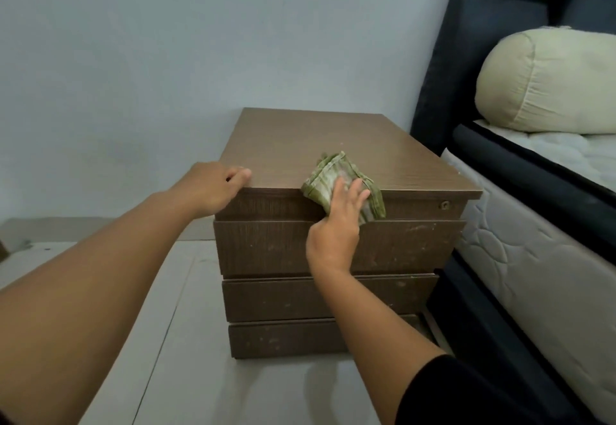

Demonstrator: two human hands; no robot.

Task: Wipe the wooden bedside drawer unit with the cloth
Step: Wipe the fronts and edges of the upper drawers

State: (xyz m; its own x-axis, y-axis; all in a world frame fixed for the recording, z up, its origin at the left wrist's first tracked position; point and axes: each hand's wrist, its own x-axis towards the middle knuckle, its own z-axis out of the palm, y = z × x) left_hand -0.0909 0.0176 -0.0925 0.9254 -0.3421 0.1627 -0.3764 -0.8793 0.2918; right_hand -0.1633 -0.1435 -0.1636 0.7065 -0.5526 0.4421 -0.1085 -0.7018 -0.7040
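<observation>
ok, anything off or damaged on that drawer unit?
No damage shows. The drawer fronts carry pale dusty speckles and smudges, thickest on the lower two, so they look unwiped. The green cloth is draped over the top's front edge under the right hand; the left hand rests on the left corner.

Off to the right of the right hand: a dark upholstered bed frame point(440, 67) carrying a quilted white mattress point(533, 258), cream bolster pillow point(550, 81) resting on top. Behind both hands, a pale blue wall point(166, 57); beneath the left arm, pale floor tiles point(186, 341).
</observation>
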